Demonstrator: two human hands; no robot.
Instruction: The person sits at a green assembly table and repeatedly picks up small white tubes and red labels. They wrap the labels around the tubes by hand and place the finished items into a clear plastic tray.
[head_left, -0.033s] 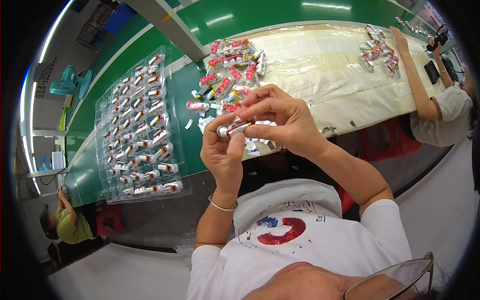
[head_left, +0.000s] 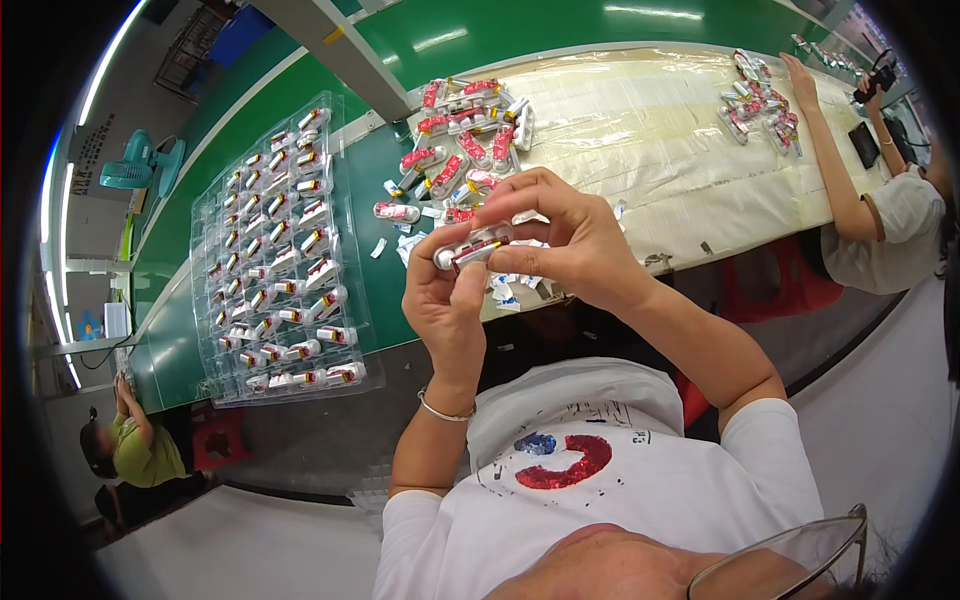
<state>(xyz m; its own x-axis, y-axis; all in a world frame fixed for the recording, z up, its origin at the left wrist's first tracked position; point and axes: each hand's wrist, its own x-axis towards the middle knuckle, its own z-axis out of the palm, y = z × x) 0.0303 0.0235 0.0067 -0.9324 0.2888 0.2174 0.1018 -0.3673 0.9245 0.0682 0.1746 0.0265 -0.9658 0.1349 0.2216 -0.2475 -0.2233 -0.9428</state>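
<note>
Between my two hands is a small white plastic piece (head_left: pixel 443 259) with rounded ends and a dark red and yellow strip along its side. My left hand (head_left: pixel 443 300) pinches its left part between thumb and fingers. At the other end, the thumb and fingertips of my right hand (head_left: pixel 580 245) close on the piece, hiding some of it. Just beyond my hands lies a loose pile of similar white pieces with red printed faces (head_left: pixel 447 175). Small white and blue paper scraps (head_left: pixel 503 290) are scattered on the table under my hands.
Left of my hands, a clear plastic tray (head_left: pixel 372 376) holds rows of similar white pieces on the green table (head_left: pixel 165 365). A metal post (head_left: pixel 345 65) rises behind. At the right, another person's arm (head_left: pixel 832 165) reaches beside a second pile (head_left: pixel 760 105). A teal fan (head_left: pixel 140 165) stands far left.
My right fingertips have shifted slightly along the white piece, so more of its upper side shows. My left hand has hardly moved.
</note>
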